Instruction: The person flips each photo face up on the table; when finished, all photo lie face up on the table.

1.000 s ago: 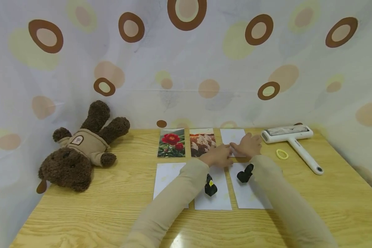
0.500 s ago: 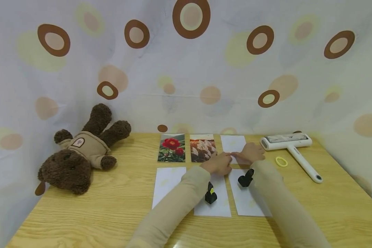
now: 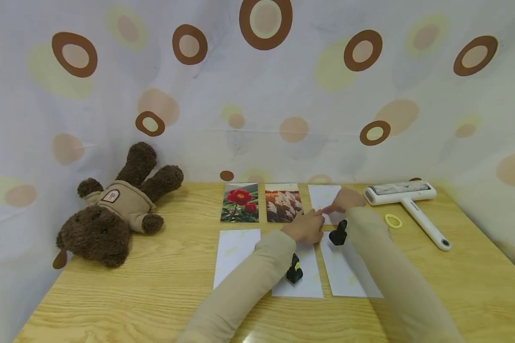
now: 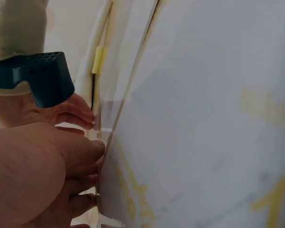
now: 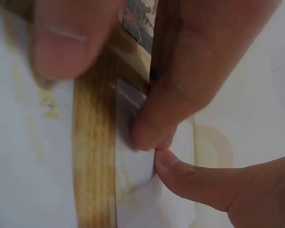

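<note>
My left hand reaches over the gap between the card rows, its index fingertip on a white-backed card at the back right. From the right, my right hand touches the same card. One right digit points left and meets a left finger tip to tip on the card, which appears to lie on the table. The left thumb is blurred above a nearer card. In the left wrist view, both hands have fingertips at the card surface. Whether a card edge is pinched is hidden.
Face-up cards show a red flower and reeds. Front-row cards lie face down under the forearms. A lint roller and yellow ring lie right; a plush bear lies left. A patterned cloth hangs behind.
My right fingers have drawn in from a spread position and its pointing digit has moved left to meet the left fingertip. The cards lie as before; the head view has shifted slightly.
</note>
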The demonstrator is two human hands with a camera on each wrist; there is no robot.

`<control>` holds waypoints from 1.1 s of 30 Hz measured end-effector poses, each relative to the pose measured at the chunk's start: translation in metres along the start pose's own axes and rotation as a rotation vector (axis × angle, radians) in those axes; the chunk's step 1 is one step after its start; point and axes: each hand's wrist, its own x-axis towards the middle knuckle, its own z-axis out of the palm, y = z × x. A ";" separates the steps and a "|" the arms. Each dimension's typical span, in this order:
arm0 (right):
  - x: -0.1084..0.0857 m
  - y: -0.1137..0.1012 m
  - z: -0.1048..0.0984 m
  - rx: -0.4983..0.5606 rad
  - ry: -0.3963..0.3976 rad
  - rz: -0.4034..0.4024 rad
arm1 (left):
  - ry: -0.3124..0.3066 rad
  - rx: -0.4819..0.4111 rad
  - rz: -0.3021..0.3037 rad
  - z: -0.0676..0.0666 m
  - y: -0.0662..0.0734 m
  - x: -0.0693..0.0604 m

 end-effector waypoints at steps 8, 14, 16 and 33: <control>-0.036 -0.012 -0.019 0.060 -0.028 -0.025 | -0.026 -0.002 -0.015 0.002 0.000 -0.002; -0.037 0.000 -0.019 0.146 -0.039 -0.063 | -0.042 -0.020 0.000 0.002 -0.005 0.000; -0.036 0.002 -0.018 0.192 -0.044 -0.058 | -0.044 -0.034 0.009 0.001 -0.006 0.001; -0.048 0.003 -0.011 0.650 0.124 -0.148 | 0.088 -0.289 0.071 0.000 -0.026 0.003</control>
